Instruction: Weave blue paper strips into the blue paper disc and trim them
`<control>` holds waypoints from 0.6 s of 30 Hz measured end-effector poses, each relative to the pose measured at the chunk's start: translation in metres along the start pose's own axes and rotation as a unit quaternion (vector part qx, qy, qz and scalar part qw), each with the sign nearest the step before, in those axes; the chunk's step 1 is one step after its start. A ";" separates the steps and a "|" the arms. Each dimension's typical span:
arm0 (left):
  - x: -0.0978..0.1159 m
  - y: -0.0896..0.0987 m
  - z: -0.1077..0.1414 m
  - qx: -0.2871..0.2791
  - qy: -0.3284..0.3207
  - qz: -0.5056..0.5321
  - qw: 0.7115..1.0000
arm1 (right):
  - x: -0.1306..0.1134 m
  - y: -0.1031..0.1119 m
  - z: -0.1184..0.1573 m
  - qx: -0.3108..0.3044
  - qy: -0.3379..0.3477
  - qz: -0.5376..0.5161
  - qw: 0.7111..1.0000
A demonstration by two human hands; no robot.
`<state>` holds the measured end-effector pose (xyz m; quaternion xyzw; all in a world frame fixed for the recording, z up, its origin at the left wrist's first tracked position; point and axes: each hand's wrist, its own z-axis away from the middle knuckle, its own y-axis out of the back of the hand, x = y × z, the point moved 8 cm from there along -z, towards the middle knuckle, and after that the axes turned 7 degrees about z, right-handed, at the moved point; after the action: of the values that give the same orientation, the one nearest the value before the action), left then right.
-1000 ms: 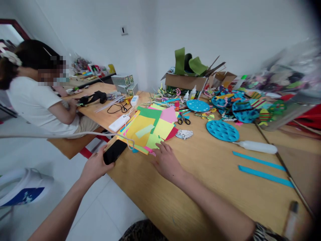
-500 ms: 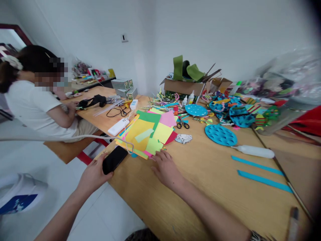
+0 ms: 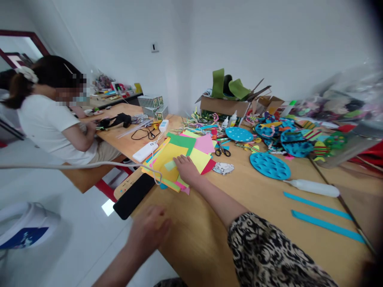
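My right hand (image 3: 187,170) lies over the pile of coloured sheets (image 3: 164,154), its fingers stretched out beside a small pale green strip (image 3: 169,166). Whether the fingertips press on that strip I cannot tell. Smeared by motion, my left hand (image 3: 151,229) hovers by the table's near edge, apart from the black phone (image 3: 134,196). The phone lies at the table corner, partly over the edge. Past the pile are black-handled scissors (image 3: 223,150) and a patterned paper cut-out (image 3: 223,168).
A white device (image 3: 145,151) and a cable (image 3: 89,165) lie left of the sheets. Blue discs (image 3: 270,166), a white squeeze bottle (image 3: 315,188) and blue strips (image 3: 327,226) are at right. A co-worker (image 3: 50,127) sits at left; a bucket (image 3: 26,223) stands on the floor.
My left hand has let go of the phone and drawn back toward me. My right hand has moved from the pile's near edge onto the sheets. The view has shifted slightly.
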<state>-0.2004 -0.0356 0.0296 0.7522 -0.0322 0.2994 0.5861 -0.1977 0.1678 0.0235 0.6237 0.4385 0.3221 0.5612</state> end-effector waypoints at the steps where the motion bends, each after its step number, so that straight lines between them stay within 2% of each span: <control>1: 0.014 -0.014 -0.003 -0.037 -0.010 0.023 0.999 | 0.000 -0.002 -0.008 -0.005 0.006 0.001 1.000; 3: 0.039 -0.025 -0.017 -0.051 -0.030 0.045 0.997 | -0.002 -0.007 -0.017 -0.016 0.019 -0.004 1.000; 5: 0.059 -0.024 -0.039 -0.043 -0.060 0.047 0.996 | -0.003 -0.010 -0.019 -0.025 0.030 -0.018 0.999; 7: 0.069 -0.024 -0.064 -0.065 -0.067 0.013 0.996 | 0.001 -0.010 -0.017 -0.029 0.026 -0.042 0.998; 9: 0.069 -0.023 -0.091 -0.064 -0.040 -0.028 0.997 | 0.014 -0.006 -0.015 -0.023 -0.005 -0.074 0.997; 13: 0.056 -0.031 -0.136 -0.054 0.013 -0.103 0.993 | 0.072 0.010 -0.017 0.028 -0.167 -0.149 0.974; 16: 0.044 -0.039 -0.155 -0.025 0.041 -0.124 0.991 | 0.120 0.010 -0.018 0.053 -0.296 -0.228 0.926; 18: 0.036 -0.045 -0.160 -0.013 0.058 -0.130 0.990 | 0.142 0.002 -0.017 0.066 -0.351 -0.297 0.886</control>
<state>-0.2192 0.1330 0.0296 0.7238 0.0964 0.2630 0.6306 -0.1544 0.3041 0.0149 0.5720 0.3978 -0.1289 0.7056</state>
